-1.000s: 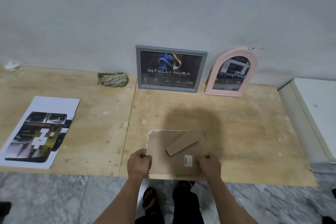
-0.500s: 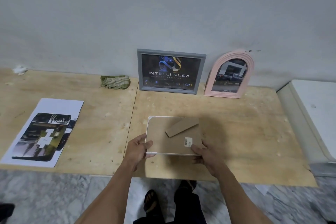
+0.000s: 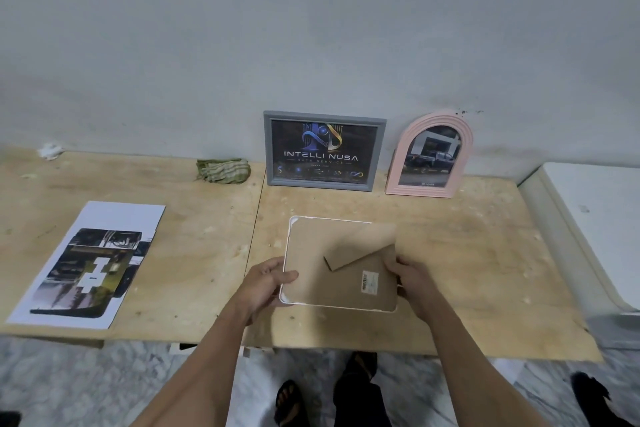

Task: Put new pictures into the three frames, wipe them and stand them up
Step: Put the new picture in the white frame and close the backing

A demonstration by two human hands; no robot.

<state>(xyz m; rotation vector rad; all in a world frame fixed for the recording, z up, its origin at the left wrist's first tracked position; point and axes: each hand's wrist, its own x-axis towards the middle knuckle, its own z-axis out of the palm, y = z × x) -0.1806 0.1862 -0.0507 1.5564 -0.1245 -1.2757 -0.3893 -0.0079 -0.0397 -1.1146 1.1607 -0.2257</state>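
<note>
A white frame (image 3: 313,274) is held face down above the plywood table, its brown cardboard back and folded stand flap (image 3: 360,255) toward me. My left hand (image 3: 266,286) grips its left edge, thumb on the back. My right hand (image 3: 410,279) grips its right edge near the flap. A grey frame (image 3: 323,151) with a dark logo picture and a pink arched frame (image 3: 431,156) with a car picture stand against the wall. A green striped cloth (image 3: 223,170) lies left of the grey frame.
A printed sheet (image 3: 90,265) with cut-out pictures lies flat on the table's left part. A white surface (image 3: 595,218) adjoins the table on the right. The plywood table (image 3: 467,270) ends at a front edge near my feet. A crumpled scrap (image 3: 50,151) sits far left.
The white frame lay flat near the front edge; both hands have lifted it and carried it farther from me. My grip moved from its near corners to its side edges.
</note>
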